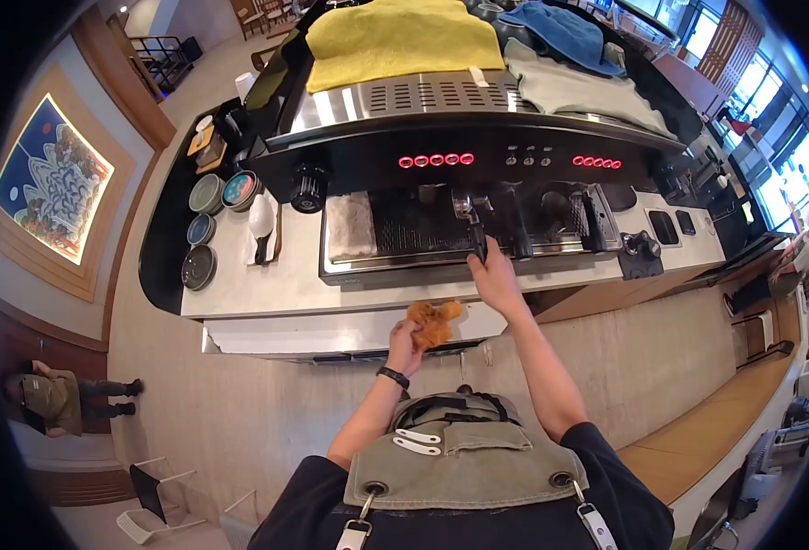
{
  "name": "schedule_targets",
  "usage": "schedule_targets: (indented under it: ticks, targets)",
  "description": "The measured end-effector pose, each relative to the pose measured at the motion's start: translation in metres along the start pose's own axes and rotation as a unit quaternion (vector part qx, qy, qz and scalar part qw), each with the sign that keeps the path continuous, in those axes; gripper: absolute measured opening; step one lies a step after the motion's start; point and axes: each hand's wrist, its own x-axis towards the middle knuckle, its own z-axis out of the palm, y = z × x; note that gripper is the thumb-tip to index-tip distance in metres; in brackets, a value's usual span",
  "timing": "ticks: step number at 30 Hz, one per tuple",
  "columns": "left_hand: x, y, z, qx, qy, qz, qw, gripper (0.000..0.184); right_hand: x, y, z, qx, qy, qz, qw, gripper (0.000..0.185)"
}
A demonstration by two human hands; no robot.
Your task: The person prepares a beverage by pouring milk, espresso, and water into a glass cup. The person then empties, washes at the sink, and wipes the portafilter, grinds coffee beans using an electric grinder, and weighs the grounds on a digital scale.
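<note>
An espresso machine (368,142) with glowing red buttons fills the upper middle of the head view. My right hand (496,280) is closed round the black handle of a portafilter (478,240), whose metal head is up under the machine's front; whether it is locked in cannot be made out. In front of the counter, my left hand (404,346) grips a crumpled orange-brown cloth (434,324). A folded pale cloth (351,225) lies at the left end of the drip tray.
Yellow (404,41), blue (565,35) and pale grey (588,87) cloths cover the machine's top. Stacked bowls (206,194) and a white-headed tool (262,217) stand left on the counter. A metal tool (641,246) sits at the right. People are in the distance on both sides.
</note>
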Motion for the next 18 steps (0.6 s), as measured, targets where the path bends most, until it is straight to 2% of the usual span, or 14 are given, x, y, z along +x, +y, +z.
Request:
schedule_targets:
  ticks: [1, 2, 6, 10, 13, 17, 18]
  targets:
    - [-0.003, 0.008, -0.001, -0.002, 0.001, 0.011, 1.000, 0.017, 0.001, 0.000, -0.001, 0.010, -0.001, 0.005, 1.000, 0.051]
    - [-0.005, 0.011, -0.011, -0.005, -0.019, 0.008, 1.000, 0.034, 0.005, -0.003, -0.001, 0.020, 0.000, 0.006, 1.000, 0.051]
    - [-0.023, 0.023, -0.032, 0.001, -0.028, -0.040, 0.999, 0.041, 0.002, -0.008, 0.002, 0.049, -0.007, 0.035, 0.998, 0.049]
    - [-0.059, 0.048, -0.007, -0.073, -0.079, -0.017, 0.994, 0.048, -0.007, -0.014, 0.005, 0.133, -0.010, 0.062, 0.989, 0.043]
    - [-0.062, 0.055, -0.010, -0.080, -0.051, -0.008, 0.995, 0.048, 0.009, -0.014, 0.011, 0.176, -0.014, 0.049, 0.983, 0.037]
    - [-0.056, 0.063, -0.022, 0.054, -0.072, 0.049, 0.995, 0.048, 0.002, -0.013, 0.020, 0.225, -0.013, 0.053, 0.973, 0.031]
    - [-0.055, 0.071, -0.017, 0.047, -0.073, 0.056, 0.995, 0.047, 0.004, -0.014, 0.022, 0.240, -0.010, 0.048, 0.970, 0.030]
